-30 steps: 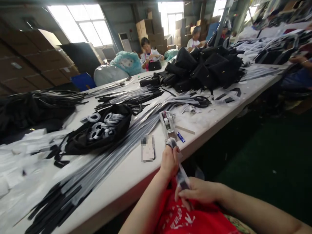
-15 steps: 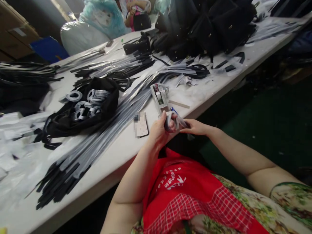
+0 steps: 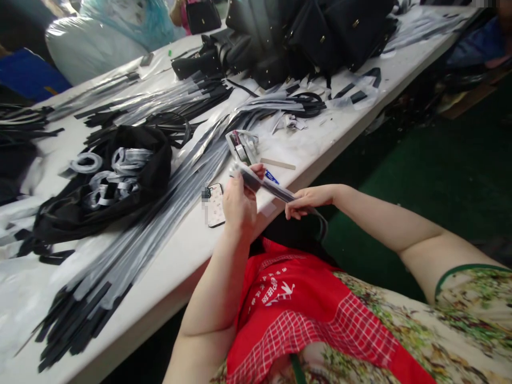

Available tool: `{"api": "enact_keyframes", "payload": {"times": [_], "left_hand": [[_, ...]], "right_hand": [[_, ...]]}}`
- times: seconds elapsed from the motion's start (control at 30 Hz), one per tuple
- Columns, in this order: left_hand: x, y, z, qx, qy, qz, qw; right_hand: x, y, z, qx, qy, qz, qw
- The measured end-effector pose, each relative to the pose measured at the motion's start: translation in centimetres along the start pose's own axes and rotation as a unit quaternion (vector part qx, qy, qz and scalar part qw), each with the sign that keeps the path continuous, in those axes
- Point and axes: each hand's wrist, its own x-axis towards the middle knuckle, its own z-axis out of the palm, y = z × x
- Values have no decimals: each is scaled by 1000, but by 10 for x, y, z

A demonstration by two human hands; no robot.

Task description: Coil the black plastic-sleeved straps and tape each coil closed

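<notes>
My left hand point(image 3: 239, 201) is closed around one end of a black strap wrapped in clear film point(image 3: 267, 186), held just above the near edge of the white table point(image 3: 180, 256). My right hand point(image 3: 306, 200) pinches the same strap further along, to the right, off the table's edge. The strap runs slanted between both hands and its tail curves down below my right hand. A tape dispenser point(image 3: 241, 146) stands right behind my left hand, with a phone point(image 3: 216, 205) lying beside it.
Long wrapped black straps point(image 3: 132, 250) lie in a band across the table. A black bag holding rolled straps point(image 3: 112, 176) sits at the left. A heap of black handbags point(image 3: 304, 37) fills the far end. Another person's arm is at the top right. Green floor lies right.
The view has tilted down and shifted. My hands went from the lap up to the table edge, and the bunched strap is now drawn out straight between them.
</notes>
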Motion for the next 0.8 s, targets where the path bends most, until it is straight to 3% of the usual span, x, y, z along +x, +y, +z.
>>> {"api": "enact_keyframes", "payload": {"times": [0.07,0.13,0.23,0.33,0.4,0.47,0.57,0.63,0.7,0.8], "left_hand": [[0,-13,-8,196,30,112,974],[-2,-26,-19,397,4,147,906],[-9,-36,-37,574,-131,101,802],[-19,-28,-46,627,-222,48,745],[-23,-19,-47,619,-231,3,751],[-25,-9,-47,553,-246,-74,792],[-24,-1,-47,333,-267,-223,876],[-20,1,-49,164,-248,-290,910],[-16,0,-53,35,-220,-330,917],[-8,-2,-60,-74,-199,-360,909]], "right_hand": [[2,-6,14,34,-61,9,998],[4,-14,24,89,-87,1,992],[7,-20,24,177,-33,-50,982],[11,-12,7,172,28,-41,984],[15,-4,-6,115,62,-7,991],[21,1,-16,31,108,6,994],[28,1,-22,-125,158,-7,979],[32,-3,-18,-178,170,-23,969],[33,-5,-10,-159,179,-39,970],[39,-1,5,-88,195,-66,975]]}}
